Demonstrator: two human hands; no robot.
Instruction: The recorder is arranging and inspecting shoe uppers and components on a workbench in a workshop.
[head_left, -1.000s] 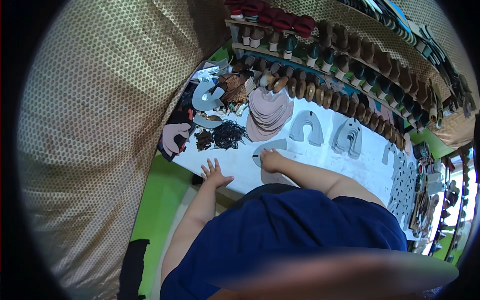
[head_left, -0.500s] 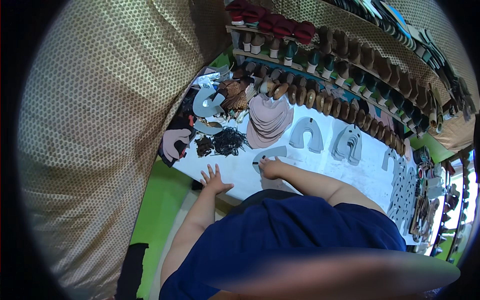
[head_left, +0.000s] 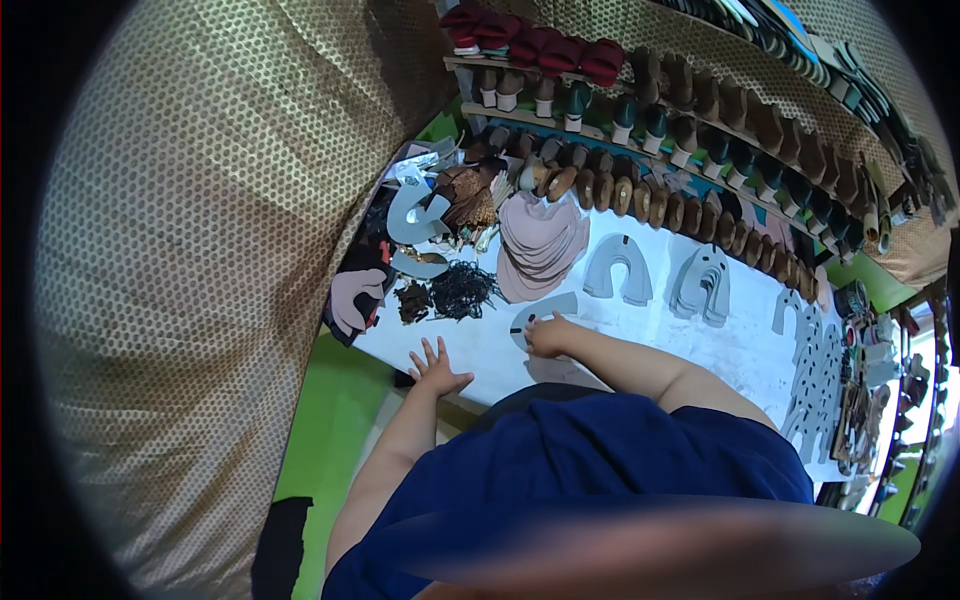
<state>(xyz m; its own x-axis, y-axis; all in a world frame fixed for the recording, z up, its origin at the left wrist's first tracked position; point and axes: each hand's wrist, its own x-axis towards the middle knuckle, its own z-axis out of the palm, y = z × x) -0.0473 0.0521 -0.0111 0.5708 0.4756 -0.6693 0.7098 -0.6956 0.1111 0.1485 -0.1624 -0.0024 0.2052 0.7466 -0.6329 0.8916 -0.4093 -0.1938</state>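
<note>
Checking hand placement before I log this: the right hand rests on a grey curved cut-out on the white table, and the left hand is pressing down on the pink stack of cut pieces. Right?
Not quite. The left hand lies flat, fingers spread, on bare white table near its edge, well apart from the pink stack of cut pieces. The right hand does rest on the grey curved cut-out, as the head view shows.

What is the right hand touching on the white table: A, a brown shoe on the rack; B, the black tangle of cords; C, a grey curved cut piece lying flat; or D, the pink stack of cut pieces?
C: the right hand rests on the grey curved cut piece lying flat on the white table, apart from the other things.
</note>
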